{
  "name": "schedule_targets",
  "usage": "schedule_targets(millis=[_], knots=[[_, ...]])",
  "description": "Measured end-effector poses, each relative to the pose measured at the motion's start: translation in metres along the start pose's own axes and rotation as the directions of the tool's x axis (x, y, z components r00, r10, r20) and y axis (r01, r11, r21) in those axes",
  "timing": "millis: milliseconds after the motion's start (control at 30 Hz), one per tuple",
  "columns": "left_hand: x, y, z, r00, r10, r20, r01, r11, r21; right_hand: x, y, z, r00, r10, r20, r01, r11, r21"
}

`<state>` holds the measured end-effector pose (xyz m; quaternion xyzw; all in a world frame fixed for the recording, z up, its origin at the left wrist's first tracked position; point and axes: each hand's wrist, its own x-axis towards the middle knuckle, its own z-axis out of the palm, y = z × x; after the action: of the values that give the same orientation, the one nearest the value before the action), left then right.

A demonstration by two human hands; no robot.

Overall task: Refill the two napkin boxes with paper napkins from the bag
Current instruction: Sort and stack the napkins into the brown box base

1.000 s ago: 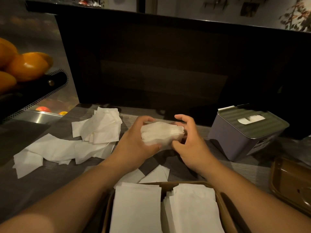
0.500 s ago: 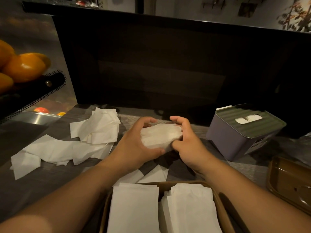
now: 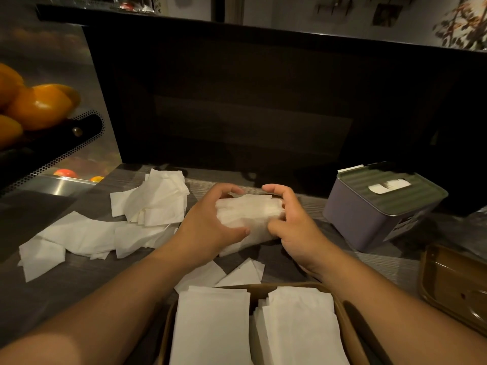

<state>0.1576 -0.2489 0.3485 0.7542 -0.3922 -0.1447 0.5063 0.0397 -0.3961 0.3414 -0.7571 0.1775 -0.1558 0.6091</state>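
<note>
A wad of white paper napkins [image 3: 247, 214] is held between both hands above the dark table. My left hand [image 3: 208, 227] grips its left end and my right hand [image 3: 292, 227] grips its right end. An open brown napkin box [image 3: 347, 314] sits at the bottom, close to me, with two stacks of napkins [image 3: 213, 325] inside. A grey napkin box [image 3: 369, 222] with a closed green lid stands at the right, a napkin showing through its slot. The bag is not in view.
Loose napkins [image 3: 152, 204] lie scattered on the table at the left, and two more [image 3: 242, 272] lie just beyond the brown box. A brown lid [image 3: 453, 285] rests at the right edge. Oranges [image 3: 39, 106] sit in a black rack at far left. A dark panel rises behind.
The wad has sunk a little toward the table and both hands have pressed it tighter. Everything else looks the same.
</note>
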Motion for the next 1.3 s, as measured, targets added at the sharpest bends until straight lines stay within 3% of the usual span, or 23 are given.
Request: schedule_targets(millis=[100, 167, 233, 333, 433, 500, 600, 667, 733, 833, 933, 1033, 1167, 1233, 1300], knots=[[0.000, -0.001, -0.001, 1.000, -0.005, 0.028, 0.005, 1.000, -0.014, 0.001, 0.001, -0.002, 0.997, -0.009, 0.081, 0.012, 1.000, -0.027], [-0.001, -0.001, -0.001, 1.000, 0.014, 0.019, -0.013, 1.000, -0.017, 0.002, 0.000, -0.002, 0.999, -0.011, 0.037, 0.013, 0.998, -0.058], [0.000, -0.001, -0.002, 0.999, 0.019, -0.039, -0.020, 1.000, -0.022, 0.004, 0.001, -0.002, 1.000, -0.004, -0.022, 0.004, 1.000, 0.017], [0.003, -0.002, -0.003, 0.988, -0.043, -0.150, 0.023, 0.991, -0.129, 0.004, -0.001, -0.005, 0.986, 0.014, -0.167, 0.012, 0.988, 0.154], [-0.002, 0.003, -0.003, 0.957, 0.039, -0.287, -0.047, 0.999, -0.019, 0.004, -0.005, -0.010, 0.906, -0.099, -0.411, 0.164, 0.978, 0.127], [-0.007, 0.013, -0.003, 0.975, 0.109, -0.195, -0.106, 0.994, 0.024, -0.002, -0.010, -0.009, 0.852, -0.230, -0.470, 0.268, 0.963, 0.015], [-0.016, 0.020, 0.004, 0.984, 0.023, 0.179, 0.005, 0.988, -0.154, -0.014, -0.011, -0.001, 0.862, -0.368, -0.348, 0.373, 0.926, -0.055], [-0.018, 0.021, 0.007, 0.956, -0.059, 0.287, 0.146, 0.945, -0.293, -0.018, -0.009, 0.007, 0.899, -0.388, -0.205, 0.377, 0.922, -0.090], [-0.018, 0.023, 0.008, 0.946, -0.103, 0.307, 0.236, 0.869, -0.435, -0.018, -0.008, 0.010, 0.898, -0.432, -0.089, 0.405, 0.887, -0.220], [-0.018, 0.029, 0.007, 0.940, -0.154, 0.303, 0.321, 0.699, -0.639, -0.014, -0.010, 0.012, 0.841, -0.540, 0.031, 0.511, 0.775, -0.371], [-0.016, 0.031, 0.009, 0.934, -0.227, 0.275, 0.356, 0.528, -0.771, -0.010, -0.008, 0.015, 0.819, -0.557, 0.140, 0.553, 0.701, -0.450], [-0.013, 0.027, 0.004, 0.913, -0.335, 0.232, 0.374, 0.461, -0.805, -0.008, -0.005, 0.012, 0.813, -0.536, 0.226, 0.578, 0.698, -0.422], [-0.003, 0.022, -0.026, 0.899, -0.413, 0.143, 0.288, 0.313, -0.905, -0.014, -0.013, 0.004, 0.896, -0.403, 0.190, 0.444, 0.838, -0.317], [-0.002, 0.019, -0.044, 0.908, -0.407, 0.094, 0.226, 0.289, -0.930, -0.015, -0.016, -0.003, 0.918, -0.263, 0.298, 0.362, 0.863, -0.353], [-0.008, 0.017, -0.058, 0.913, -0.398, 0.095, 0.208, 0.250, -0.946, -0.016, -0.021, -0.003, 0.881, -0.046, 0.470, 0.280, 0.853, -0.440]])
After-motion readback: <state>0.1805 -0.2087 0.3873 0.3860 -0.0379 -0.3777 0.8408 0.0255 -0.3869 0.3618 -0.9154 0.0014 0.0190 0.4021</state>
